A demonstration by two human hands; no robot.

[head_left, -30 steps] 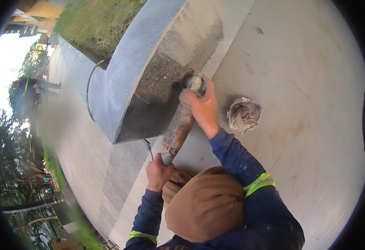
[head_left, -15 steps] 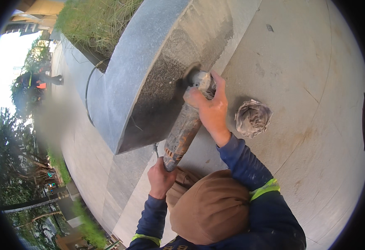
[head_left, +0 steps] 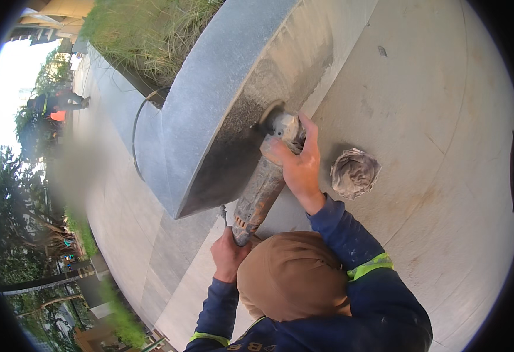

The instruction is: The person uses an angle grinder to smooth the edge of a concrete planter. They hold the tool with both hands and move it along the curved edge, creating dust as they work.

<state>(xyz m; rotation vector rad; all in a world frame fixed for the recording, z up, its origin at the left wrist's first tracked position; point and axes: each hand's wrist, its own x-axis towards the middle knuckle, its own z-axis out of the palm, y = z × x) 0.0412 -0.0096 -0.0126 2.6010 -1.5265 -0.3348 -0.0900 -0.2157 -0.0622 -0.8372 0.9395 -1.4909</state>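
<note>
Both my hands are closed on a worn, dusty angle grinder [head_left: 260, 190] with orange patches on its body. My right hand [head_left: 299, 161] wraps around its head end, with the thumb on the near side and the fingers over the far side. At the rear end, my left hand [head_left: 228, 257] grips the handle near the power cord [head_left: 224, 215]. The grinding disc [head_left: 271, 112] meets the slanted side of a grey stone planter [head_left: 204, 111], partly hidden by the grinder head. Dark, dusty haze covers the stone face below the disc.
A crumpled grey-brown bundle [head_left: 355, 173] lies on the pavement [head_left: 439, 170] right of my right hand. Grass [head_left: 151, 38] grows in the planter, and a cable [head_left: 135, 135] loops over its edge. Rounded brown cloth [head_left: 295, 276] fills the space between my arms. A person [head_left: 57, 104] is far left.
The grinder has shifted slightly down the stone face toward the near corner, with both hands still on it. The dust below the disc looks thicker. The view has moved a little.
</note>
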